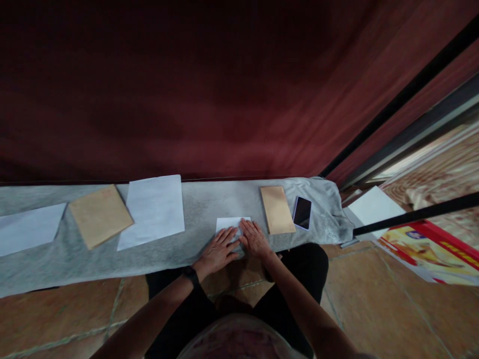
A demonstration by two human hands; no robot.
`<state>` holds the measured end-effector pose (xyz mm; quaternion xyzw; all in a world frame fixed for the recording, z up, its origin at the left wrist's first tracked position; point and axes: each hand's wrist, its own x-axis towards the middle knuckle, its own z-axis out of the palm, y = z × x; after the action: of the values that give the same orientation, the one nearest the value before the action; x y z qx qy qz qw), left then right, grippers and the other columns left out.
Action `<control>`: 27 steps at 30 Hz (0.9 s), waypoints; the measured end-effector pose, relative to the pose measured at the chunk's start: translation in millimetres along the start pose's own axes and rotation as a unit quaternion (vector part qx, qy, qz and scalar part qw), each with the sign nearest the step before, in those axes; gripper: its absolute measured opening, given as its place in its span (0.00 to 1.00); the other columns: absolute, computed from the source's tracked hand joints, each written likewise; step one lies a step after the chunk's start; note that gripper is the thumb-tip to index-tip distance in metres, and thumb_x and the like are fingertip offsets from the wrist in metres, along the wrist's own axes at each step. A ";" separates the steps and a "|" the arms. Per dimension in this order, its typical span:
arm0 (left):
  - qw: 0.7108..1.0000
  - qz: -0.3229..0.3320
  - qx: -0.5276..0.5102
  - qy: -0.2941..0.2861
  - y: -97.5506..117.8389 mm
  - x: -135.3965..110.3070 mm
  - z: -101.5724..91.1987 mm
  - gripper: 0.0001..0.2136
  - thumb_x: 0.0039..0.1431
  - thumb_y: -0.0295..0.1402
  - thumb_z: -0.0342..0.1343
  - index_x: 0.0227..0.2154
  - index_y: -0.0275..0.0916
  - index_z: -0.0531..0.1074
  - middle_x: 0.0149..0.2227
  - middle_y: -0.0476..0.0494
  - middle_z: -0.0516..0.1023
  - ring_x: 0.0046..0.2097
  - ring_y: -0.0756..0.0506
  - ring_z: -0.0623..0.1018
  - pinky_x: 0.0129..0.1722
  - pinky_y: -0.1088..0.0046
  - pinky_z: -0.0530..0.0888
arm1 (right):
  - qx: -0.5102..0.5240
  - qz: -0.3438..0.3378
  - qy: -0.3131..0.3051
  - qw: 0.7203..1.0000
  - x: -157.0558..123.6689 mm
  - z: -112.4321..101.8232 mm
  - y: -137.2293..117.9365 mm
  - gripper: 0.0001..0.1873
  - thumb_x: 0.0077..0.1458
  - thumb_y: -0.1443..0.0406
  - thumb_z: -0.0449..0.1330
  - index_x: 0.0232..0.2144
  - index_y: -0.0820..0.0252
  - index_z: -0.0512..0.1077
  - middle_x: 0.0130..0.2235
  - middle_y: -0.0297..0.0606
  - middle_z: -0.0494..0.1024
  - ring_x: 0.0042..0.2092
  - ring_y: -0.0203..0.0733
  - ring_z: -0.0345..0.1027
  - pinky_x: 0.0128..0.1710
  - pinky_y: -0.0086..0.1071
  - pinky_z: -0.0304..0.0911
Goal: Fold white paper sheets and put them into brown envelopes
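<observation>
A small piece of white paper (228, 222), seemingly folded, lies on the grey cloth in front of me. My left hand (220, 249) rests flat on its lower left part, fingers spread. On its right side lies my right hand (255, 238), palm down with the fingers stretched out. The fingertips of both hands nearly meet over the paper. Part of the paper is hidden under them. Just right of my right hand is a tan envelope or booklet (277, 209), and beyond it a phone (302, 213) with a dark screen.
The grey cloth (209, 199) covers a long narrow surface. To the left lie a large white sheet (155, 212), a brown envelope or booklet (100, 215) overlapping it, and another white sheet (30, 228). A dark red curtain (187, 99) hangs behind. A colourful box (434, 249) stands right, past black bars.
</observation>
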<state>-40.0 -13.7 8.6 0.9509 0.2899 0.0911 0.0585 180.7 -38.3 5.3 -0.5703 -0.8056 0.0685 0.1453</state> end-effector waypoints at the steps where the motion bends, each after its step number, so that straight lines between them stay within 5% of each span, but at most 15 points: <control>1: 1.000 0.001 0.003 0.000 -0.1 -0.1 0.2 0.25 0.68 0.48 0.48 0.65 0.50 0.63 0.71 0.44 0.55 0.71 0.41 0.56 0.70 0.55 0.51 | -0.009 0.003 0.002 1.000 3.4 1.0 2.1 0.28 0.71 0.58 0.47 0.68 0.65 0.56 0.69 0.44 0.58 0.69 0.48 0.51 0.69 0.46 0.47; 9: 1.000 0.000 0.020 -0.012 1.1 0.7 0.4 0.27 0.68 0.46 0.48 0.68 0.53 0.55 0.71 0.44 0.56 0.71 0.40 0.57 0.69 0.55 0.51 | -0.044 0.047 0.044 0.997 18.0 2.5 1.7 0.29 0.71 0.59 0.46 0.69 0.64 0.55 0.68 0.46 0.60 0.69 0.48 0.52 0.69 0.47 0.47; 14: 1.000 0.003 0.020 -0.005 0.5 -0.6 -2.7 0.24 0.70 0.47 0.45 0.65 0.47 0.61 0.71 0.43 0.54 0.72 0.41 0.54 0.70 0.56 0.50 | -0.015 0.017 0.059 0.998 -8.0 2.9 -15.4 0.29 0.71 0.59 0.46 0.70 0.62 0.52 0.68 0.44 0.60 0.69 0.46 0.52 0.69 0.47 0.48; 17: 1.000 0.002 0.009 -0.002 -0.8 -0.5 -2.2 0.25 0.72 0.44 0.41 0.68 0.45 0.55 0.72 0.44 0.54 0.72 0.45 0.54 0.71 0.59 0.50 | -0.012 0.000 0.054 0.998 -29.5 3.3 -21.9 0.30 0.71 0.59 0.46 0.70 0.60 0.49 0.69 0.43 0.58 0.70 0.46 0.51 0.69 0.48 0.46; 20: 1.000 -0.021 -0.008 0.000 -2.0 1.8 1.8 0.26 0.73 0.42 0.38 0.70 0.41 0.49 0.71 0.43 0.55 0.71 0.47 0.55 0.70 0.62 0.51 | -0.021 -0.001 0.052 0.998 -40.5 2.9 -23.3 0.30 0.71 0.58 0.47 0.71 0.60 0.47 0.70 0.42 0.56 0.70 0.46 0.51 0.70 0.48 0.44; 27: 0.994 -0.105 -0.013 0.019 -16.3 16.9 9.7 0.28 0.72 0.44 0.36 0.69 0.34 0.53 0.70 0.36 0.57 0.71 0.42 0.55 0.69 0.58 0.57 | -0.035 0.007 0.058 0.998 -38.9 2.5 -23.5 0.28 0.71 0.58 0.49 0.70 0.52 0.52 0.70 0.40 0.56 0.69 0.46 0.52 0.69 0.50 0.44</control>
<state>-33.0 8.7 -1.2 0.9123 0.3884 0.1064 0.0749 170.7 -82.7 3.3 -0.5835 -0.7939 0.0080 0.1707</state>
